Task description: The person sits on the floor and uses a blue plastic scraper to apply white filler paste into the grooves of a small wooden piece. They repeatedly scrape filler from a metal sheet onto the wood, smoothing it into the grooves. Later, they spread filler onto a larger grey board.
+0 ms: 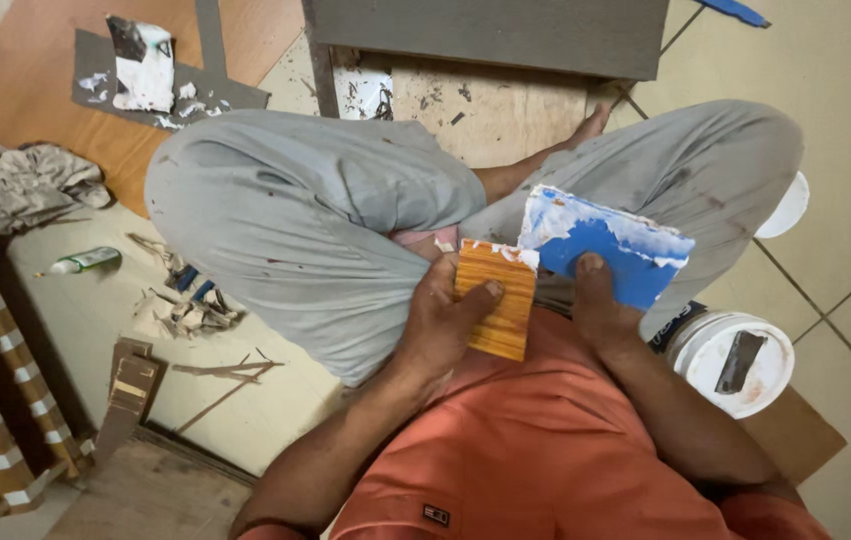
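In the person's lap, between the crossed knees in grey trousers [296, 220], a small rectangular block faced with orange wood-grain laminate [494, 300] is being held upright, its top edge smeared with white paste. The left hand [441, 320] is gripping it, thumb lying across the orange face and the other fingers wrapped behind, so the block is pinched firmly. The right hand [596, 300] is holding a flat blue plastic sheet streaked with white paste [606, 248], thumb pressed on its lower edge, the remaining fingers hidden beneath it; the sheet's left corner is touching the block's top edge. Judging by this, the person is spreading or scraping adhesive across the block's edge, and the work appears to be midway; an even stroke along that edge seems to be what the work calls for next, with the block held steady. Just beside the right forearm a round white plastic tub with a dark scraper lying in it [731, 360] is standing on the pale tiled floor [846, 200], and torn scraps of laminate [186, 305] are lying near the left knee.
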